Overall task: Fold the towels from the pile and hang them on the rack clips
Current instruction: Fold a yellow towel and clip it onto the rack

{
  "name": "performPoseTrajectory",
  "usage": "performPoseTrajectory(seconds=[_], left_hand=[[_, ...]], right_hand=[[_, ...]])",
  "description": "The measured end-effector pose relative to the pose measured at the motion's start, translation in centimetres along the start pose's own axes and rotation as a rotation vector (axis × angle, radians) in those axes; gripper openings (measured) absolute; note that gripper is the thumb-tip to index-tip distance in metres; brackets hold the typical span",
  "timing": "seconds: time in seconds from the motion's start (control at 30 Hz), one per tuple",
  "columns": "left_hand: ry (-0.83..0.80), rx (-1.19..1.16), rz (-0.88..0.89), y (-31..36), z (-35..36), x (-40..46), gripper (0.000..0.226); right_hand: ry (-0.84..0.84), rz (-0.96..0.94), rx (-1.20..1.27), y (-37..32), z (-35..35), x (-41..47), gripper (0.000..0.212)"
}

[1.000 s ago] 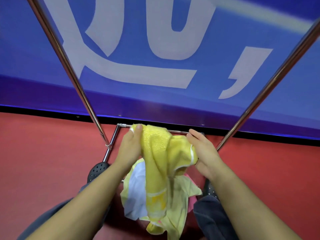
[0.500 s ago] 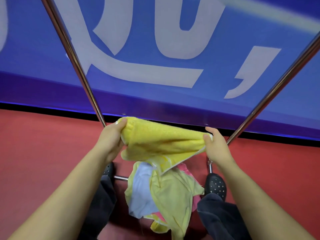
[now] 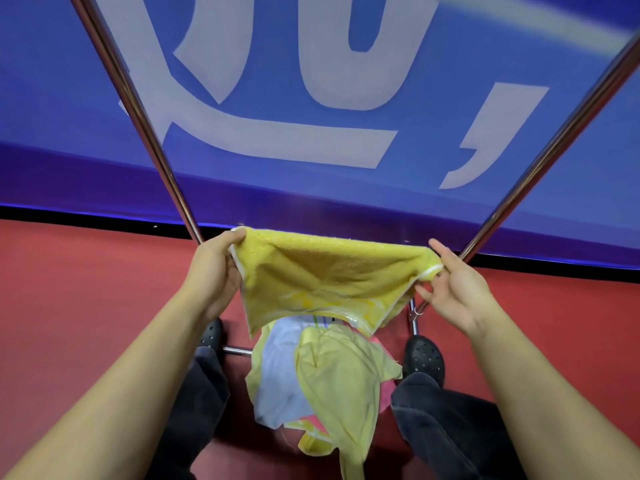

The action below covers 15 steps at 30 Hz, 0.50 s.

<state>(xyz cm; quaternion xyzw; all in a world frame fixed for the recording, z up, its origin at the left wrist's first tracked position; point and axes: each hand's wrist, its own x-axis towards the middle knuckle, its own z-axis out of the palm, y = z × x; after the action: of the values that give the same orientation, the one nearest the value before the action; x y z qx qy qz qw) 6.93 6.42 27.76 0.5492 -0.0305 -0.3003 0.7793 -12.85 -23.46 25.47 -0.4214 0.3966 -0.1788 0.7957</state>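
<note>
You are holding the yellow towel (image 3: 325,275) stretched between both hands, the left hand (image 3: 215,271) pinching one top corner and the right hand (image 3: 453,285) the other, probably to square it for folding. It is hanging above the pile (image 3: 322,379) on the floor (image 3: 69,289), between the rack poles (image 3: 145,126), leaving open room either side.

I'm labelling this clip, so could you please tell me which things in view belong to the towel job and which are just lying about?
Part of the job:
- yellow towel, stretched between left hand and right hand
- towel pile on the floor
- rack poles

Just there:
- blue banner
- red floor
- black shoes
</note>
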Motion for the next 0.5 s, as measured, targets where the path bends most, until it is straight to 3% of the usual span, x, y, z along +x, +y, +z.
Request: performPoseTrajectory(seconds=[0.13, 0.23, 0.33, 0.43, 0.5], left_hand=[[-0.023, -0.033, -0.050, -0.2, -0.4, -0.1, 0.019], [0.079, 0.008, 0.052, -0.3, -0.6, 0.1, 0.017], [0.178, 0.106, 0.188, -0.2, -0.6, -0.1, 0.035], [0.124, 0.187, 0.259, -0.5, -1.1, -0.3, 0.057], [0.093, 0.281, 0.286, -0.6, -1.5, -0.3, 0.053]], right_hand=[[-0.155, -0.152, -0.071, 0.0, 0.0, -0.4, 0.041], [-0.054, -0.337, -0.388, 0.4, 0.2, -0.2, 0.043], [0.076, -0.435, -0.742, 0.5, 0.8, -0.1, 0.035], [0.110, -0.399, -0.862, 0.1, 1.4, -0.3, 0.034], [0.104, -0.360, -0.876, -0.3, 1.6, -0.4, 0.034]])
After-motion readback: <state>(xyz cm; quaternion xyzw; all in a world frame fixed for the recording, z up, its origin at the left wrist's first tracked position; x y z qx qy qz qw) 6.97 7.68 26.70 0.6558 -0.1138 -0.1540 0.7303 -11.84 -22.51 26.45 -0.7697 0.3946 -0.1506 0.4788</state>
